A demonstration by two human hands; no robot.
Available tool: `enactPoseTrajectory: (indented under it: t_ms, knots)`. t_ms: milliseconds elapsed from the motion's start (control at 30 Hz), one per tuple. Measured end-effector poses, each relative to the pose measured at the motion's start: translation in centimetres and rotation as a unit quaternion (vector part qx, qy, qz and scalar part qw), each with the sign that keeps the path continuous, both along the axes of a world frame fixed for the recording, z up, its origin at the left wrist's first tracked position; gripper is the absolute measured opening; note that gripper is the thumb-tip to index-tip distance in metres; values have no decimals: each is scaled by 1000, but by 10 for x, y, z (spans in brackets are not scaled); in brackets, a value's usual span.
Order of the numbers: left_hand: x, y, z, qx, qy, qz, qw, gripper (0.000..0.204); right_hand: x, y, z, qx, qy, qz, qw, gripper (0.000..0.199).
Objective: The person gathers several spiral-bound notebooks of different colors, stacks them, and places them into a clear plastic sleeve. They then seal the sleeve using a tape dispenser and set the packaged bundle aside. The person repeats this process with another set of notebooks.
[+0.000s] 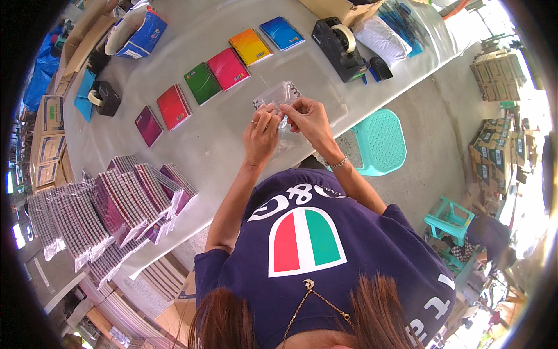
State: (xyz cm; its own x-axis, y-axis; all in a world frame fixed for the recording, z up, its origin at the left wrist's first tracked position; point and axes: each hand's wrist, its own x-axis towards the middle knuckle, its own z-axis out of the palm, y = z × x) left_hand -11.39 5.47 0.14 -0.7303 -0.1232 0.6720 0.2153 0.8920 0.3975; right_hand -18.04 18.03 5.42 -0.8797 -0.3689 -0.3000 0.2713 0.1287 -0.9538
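Near the table's front edge, both of my hands work close together at a clear plastic bag (268,95). A grey spiral binding shows at the bag's far right corner; what else is inside is hard to make out. My left hand (261,135) is closed, its fingertips pinching the plastic. Beside it, my right hand (309,121) pinches the same bag with thumb and forefinger. Beyond them a slanting row of spiral notebooks lies on the table: purple (149,125), red (174,107), green (202,83), pink (228,68), yellow (251,46) and blue (282,33).
Stacks of plastic-wrapped spiral notebooks (110,203) fill the table's left end. A black tape dispenser (340,49) stands at the far right, another dispenser (106,99) at the left. A blue box (136,35) sits behind. Turquoise stools (381,141) and a person (491,235) are right.
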Motion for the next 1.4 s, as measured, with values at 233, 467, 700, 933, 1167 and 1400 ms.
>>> enactPoseTrajectory:
  t_ms: [233,467,700,933,1167,1400]
  knots:
    - [2,-4,-2,147,7,-37,988,11,2,-2,-3,17,14,-18,1000,25]
    - [8,-12,56,-81,-201,3,976,72,6,-2,-13,2,7,-28,1000,29]
    - [8,-15,39,-46,-267,-14,963,84,9,-4,-47,-33,48,-66,996,31]
    - [-6,-5,47,-18,-222,7,975,92,-1,35,-76,200,70,57,976,40]
    - [-56,2,72,-16,-269,2,963,93,15,23,-68,-286,-493,235,787,30]
    - [-12,-18,64,560,-52,-79,823,76,-64,6,-37,-397,-145,168,891,65]
